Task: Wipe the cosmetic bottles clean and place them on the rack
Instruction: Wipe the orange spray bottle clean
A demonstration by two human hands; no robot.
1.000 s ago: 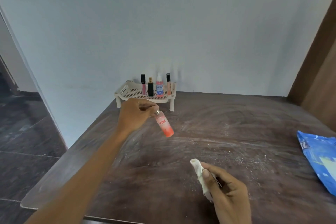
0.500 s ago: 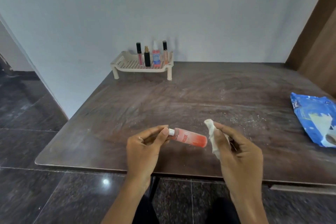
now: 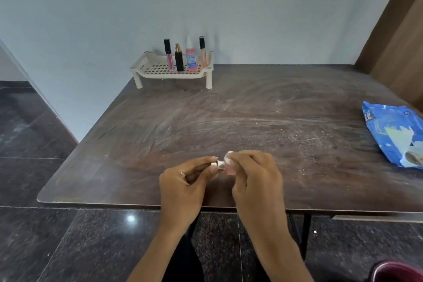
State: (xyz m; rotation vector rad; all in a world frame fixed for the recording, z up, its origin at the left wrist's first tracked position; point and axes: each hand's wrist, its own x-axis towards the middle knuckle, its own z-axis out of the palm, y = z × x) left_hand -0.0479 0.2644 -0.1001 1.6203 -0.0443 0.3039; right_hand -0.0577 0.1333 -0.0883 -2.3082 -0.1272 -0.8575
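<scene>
At lower centre the right hand (image 3: 254, 178) now clasps its wipe (image 3: 229, 155) around the formerly bare bottle (image 3: 220, 164), while the left hand (image 3: 183, 188) pinches its end.

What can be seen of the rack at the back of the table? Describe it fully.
The rack looks like cream plastic: a perforated floor, low slatted walls, short legs. It stands at the far left corner of the table, close to the wall. Four cosmetic bottles stand upright in a row on its right half.

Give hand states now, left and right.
Left hand: pinches the bottle by its cap.
Right hand: grips the wipe against the bottle.
</scene>
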